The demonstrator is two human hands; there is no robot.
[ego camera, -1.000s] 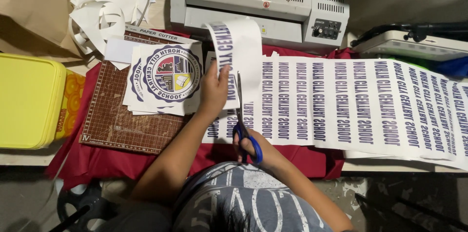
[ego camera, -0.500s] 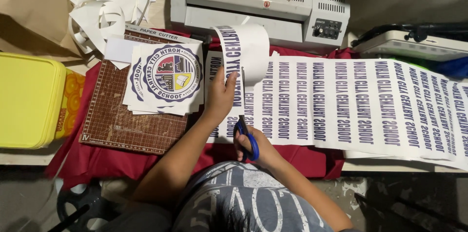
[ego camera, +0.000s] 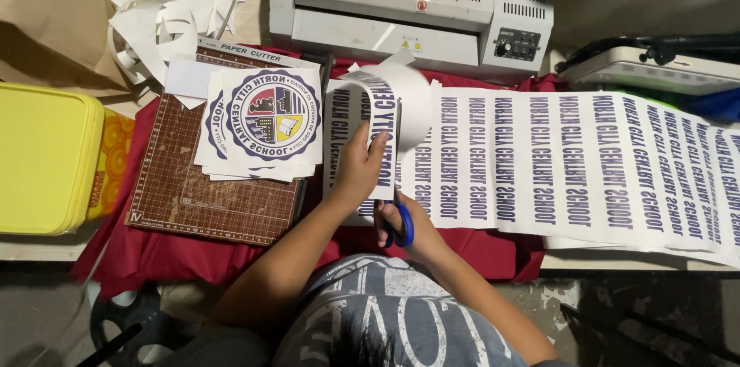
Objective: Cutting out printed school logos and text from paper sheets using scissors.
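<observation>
Left hand [ego camera: 361, 170] lies w/ fingers pressed flat on a cut paper strip [ego camera: 378, 116] of blue lettering, pinning it down; the strip's top end curls up and over toward the laminator. Right hand [ego camera: 402, 222] is closed around the blue handles of scissors [ego camera: 398, 205], fingers thru the loops; the blades run up along the strip's right edge, partly hidden by the left hand, so can't tell how far apart they stand. Strip sits at the left end of a long printed sheet [ego camera: 586, 163] w/ rows of the same blue lettering, which spreads right across the tabletop over a red cloth [ego camera: 462, 247].

Just left of the hands: a stack of round crest prints [ego camera: 266, 116] on a brown gridded paper cutter [ego camera: 200, 190]. Further left, a yellow case [ego camera: 42, 159]. Behind, a grey laminator [ego camera: 408, 1], and at upper left a heap of white paper offcuts [ego camera: 166, 12]. Brown paper bag [ego camera: 54, 12] in the far left corner.
</observation>
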